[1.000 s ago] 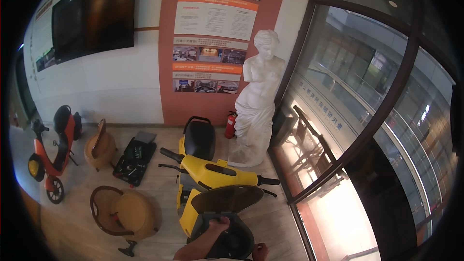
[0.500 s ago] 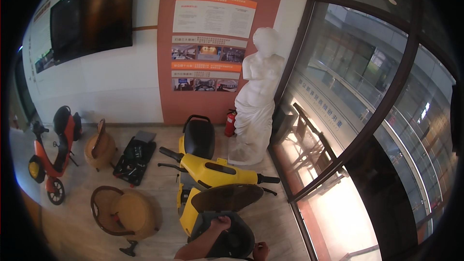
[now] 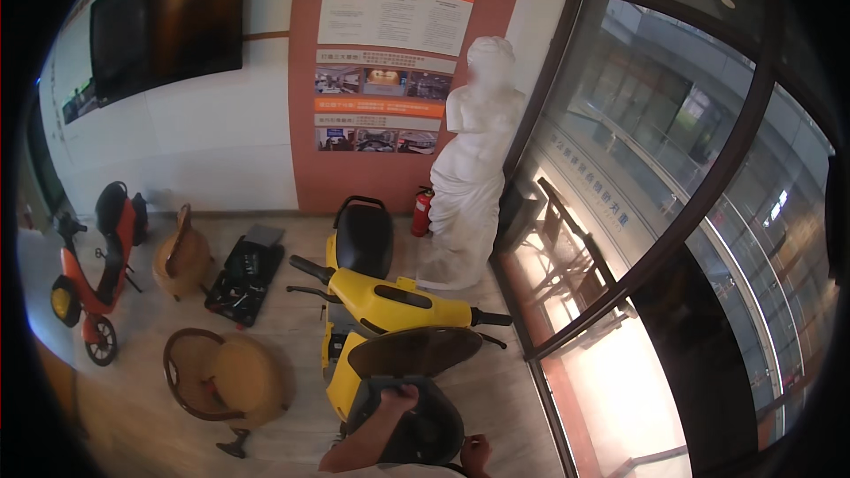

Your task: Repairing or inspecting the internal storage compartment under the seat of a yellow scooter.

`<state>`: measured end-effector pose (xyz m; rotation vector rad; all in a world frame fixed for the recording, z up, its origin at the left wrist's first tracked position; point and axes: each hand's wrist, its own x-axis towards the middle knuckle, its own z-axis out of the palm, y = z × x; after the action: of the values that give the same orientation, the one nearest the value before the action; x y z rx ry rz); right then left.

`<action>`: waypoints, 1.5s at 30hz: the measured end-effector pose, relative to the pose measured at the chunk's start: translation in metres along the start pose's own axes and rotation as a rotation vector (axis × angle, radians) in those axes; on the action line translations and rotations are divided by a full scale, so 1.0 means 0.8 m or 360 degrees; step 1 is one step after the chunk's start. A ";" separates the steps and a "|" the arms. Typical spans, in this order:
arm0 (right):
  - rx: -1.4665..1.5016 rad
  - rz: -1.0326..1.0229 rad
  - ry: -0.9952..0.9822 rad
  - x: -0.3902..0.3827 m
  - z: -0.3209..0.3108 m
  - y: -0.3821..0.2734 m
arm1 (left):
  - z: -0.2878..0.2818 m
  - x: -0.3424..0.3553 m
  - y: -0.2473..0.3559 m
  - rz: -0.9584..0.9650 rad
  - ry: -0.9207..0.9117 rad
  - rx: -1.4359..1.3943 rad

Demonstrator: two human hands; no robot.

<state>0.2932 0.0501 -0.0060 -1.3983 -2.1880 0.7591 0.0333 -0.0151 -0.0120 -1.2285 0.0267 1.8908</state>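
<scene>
A yellow electric scooter (image 3: 381,303) stands in front of me, its handlebars and black seat (image 3: 364,237) on the far side. At its near end is a dark, rounded front part (image 3: 436,425), with a dark oval panel (image 3: 416,351) just beyond. My left hand (image 3: 400,397) reaches over the dark part with curled fingers near its far rim; whatever they may grip is too small to make out. By the near right edge of that part is my right hand (image 3: 475,453), its fingers bent inward and their contents hidden.
On the left are a wicker chair (image 3: 248,376), a smaller round chair (image 3: 181,270), an open black tool case (image 3: 246,279) and a red scooter (image 3: 111,279). A dark tool (image 3: 234,444) lies on the floor. Beyond stand a white statue (image 3: 474,168) and a fire extinguisher (image 3: 422,211); a glass wall (image 3: 646,142) runs along the right.
The whole view has tipped slightly, so the scene sits a little higher in the picture. Both hands remain at nearly the same places on the scooter's dark front part.
</scene>
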 end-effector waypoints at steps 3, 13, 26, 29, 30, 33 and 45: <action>0.0003 -0.0019 0.0006 0.000 0.008 0.014 | -0.018 0.023 0.017 -0.0122 -0.0117 0.0006; 0.0027 0.0020 -0.0011 0.000 0.010 0.018 | 0.003 0.005 0.011 -0.0115 0.0016 -0.0077; 0.0003 0.0028 0.0015 0.004 0.015 0.015 | 0.001 0.001 0.008 -0.0194 -0.0002 -0.0244; 0.0060 0.0106 -0.0113 0.002 -0.004 -0.008 | -0.011 0.019 0.008 -0.0247 -0.0106 -0.0260; 0.0056 0.0110 -0.0110 0.000 -0.006 -0.006 | -0.012 0.018 0.003 -0.0228 -0.0124 -0.0227; 0.0018 0.0104 -0.0101 -0.008 -0.009 0.004 | 0.009 -0.017 -0.020 0.0019 0.0217 -0.0129; -0.0004 -0.0136 -0.0006 0.010 -0.012 -0.018 | -0.003 0.012 0.001 0.0178 0.0007 -0.0218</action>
<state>0.2860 0.0544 0.0108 -1.2961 -2.2368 0.7295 0.0331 -0.0106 -0.0209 -1.3474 -0.0329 2.0143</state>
